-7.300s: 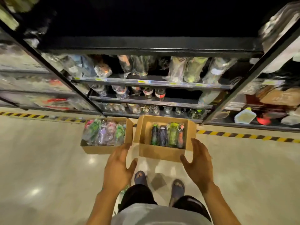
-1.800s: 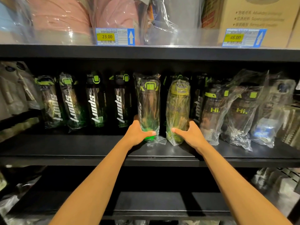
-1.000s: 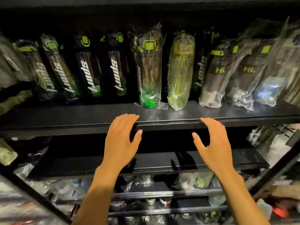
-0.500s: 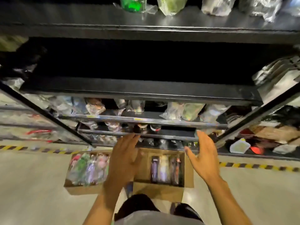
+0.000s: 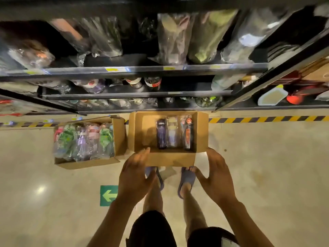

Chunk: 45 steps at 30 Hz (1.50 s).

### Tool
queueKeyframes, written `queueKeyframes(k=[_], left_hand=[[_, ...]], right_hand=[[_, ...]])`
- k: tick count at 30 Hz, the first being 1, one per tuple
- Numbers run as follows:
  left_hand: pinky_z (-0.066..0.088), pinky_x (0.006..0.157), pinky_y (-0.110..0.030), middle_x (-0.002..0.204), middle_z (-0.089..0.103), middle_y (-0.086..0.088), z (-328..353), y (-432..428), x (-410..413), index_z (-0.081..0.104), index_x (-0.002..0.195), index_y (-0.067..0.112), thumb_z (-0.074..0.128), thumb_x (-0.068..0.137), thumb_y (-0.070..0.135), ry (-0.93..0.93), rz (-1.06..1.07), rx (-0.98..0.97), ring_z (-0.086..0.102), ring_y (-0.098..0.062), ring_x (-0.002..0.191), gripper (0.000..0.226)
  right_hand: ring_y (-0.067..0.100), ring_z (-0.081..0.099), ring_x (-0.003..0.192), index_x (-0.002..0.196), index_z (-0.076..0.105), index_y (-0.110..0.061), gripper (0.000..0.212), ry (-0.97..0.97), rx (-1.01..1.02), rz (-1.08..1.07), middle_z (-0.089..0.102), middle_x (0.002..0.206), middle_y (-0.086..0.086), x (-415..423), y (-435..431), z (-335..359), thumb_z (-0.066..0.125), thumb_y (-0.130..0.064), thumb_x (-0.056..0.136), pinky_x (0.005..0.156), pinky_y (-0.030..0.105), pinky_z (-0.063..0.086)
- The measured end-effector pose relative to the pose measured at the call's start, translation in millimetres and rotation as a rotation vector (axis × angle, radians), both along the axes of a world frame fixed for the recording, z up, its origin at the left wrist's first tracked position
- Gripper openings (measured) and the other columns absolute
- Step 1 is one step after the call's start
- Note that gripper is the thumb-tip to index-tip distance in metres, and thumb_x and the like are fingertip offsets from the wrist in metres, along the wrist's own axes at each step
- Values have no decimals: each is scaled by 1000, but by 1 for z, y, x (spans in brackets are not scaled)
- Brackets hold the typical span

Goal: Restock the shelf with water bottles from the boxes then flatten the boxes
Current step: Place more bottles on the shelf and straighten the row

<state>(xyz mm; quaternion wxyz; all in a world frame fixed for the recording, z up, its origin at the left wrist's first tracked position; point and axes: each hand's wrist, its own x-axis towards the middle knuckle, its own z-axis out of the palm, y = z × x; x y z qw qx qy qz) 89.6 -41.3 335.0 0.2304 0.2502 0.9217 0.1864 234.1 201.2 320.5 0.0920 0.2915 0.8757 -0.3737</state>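
- Noted a dark metal shelf [image 5: 142, 70] running across the top from the left edge, its tiers stocked with blurred, plastic-wrapped goods.
- Found the left box [image 5: 89, 163] open on the floor [image 5: 267, 175] just in front of the shelf, packed full with wrapped bottles [image 5: 83, 141] in green, pink and purple.
- Spotted a green arrow sign [image 5: 108, 195] stuck to the floor nearer the person, pointing left.
- Saw the left hand [image 5: 135, 177] spread, fingers straight, holding nothing, with its fingertips over the near left corner of the next carton; could not tell whether touching it.
- Found the right box [image 5: 170, 159] open, right beside the first one, mostly bare cardboard inside.
- Counted three bottles [image 5: 161, 133] lying side by side in its right half: one dark purple, one pale, one dark with an orange mark.
- Glimpsed blue slippers [image 5: 186, 178] on the feet just behind that carton, between the two hands.
- Saw the right hand [image 5: 216, 175] likewise spread and holding nothing, well apart from the other, fingertips by the near right corner.
- Traced yellow-and-black striped tape [image 5: 267, 119] along the floor at the shelf's foot.
- Made out a white jug [image 5: 272, 95] on the lowest tier, far right.
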Motion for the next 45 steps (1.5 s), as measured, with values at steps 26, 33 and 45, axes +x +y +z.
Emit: queueKeyframes(k=[26, 33, 45], left_hand=[[51, 98, -32, 128, 65, 5, -718, 65, -95, 51, 140, 21, 94, 69, 30, -681, 615, -30, 61, -16, 120, 84], [50, 89, -26, 116, 64, 10, -685, 60, -100, 49, 128, 28, 98, 51, 32, -642, 643, 83, 62, -10, 109, 91], [56, 80, -23, 100, 64, 20, -392, 38, -108, 45, 113, 37, 97, 59, 28, -517, 434, 185, 68, -4, 96, 75]], right_hand=[[44, 44, 135, 148, 30, -1, 85, -422, -90, -620, 41, 148, 25, -110, 8, -624, 76, -37, 86, 108, 42, 39], [28, 65, 109, 129, 47, -13, 83, -350, -211, -813, 65, 121, 8, -115, 13, -591, 86, -45, 63, 98, 37, 55], [29, 71, 88, 116, 50, -19, 83, -210, -383, -746, 70, 106, 8, -102, -5, -335, 86, -49, 47, 76, 47, 61]])
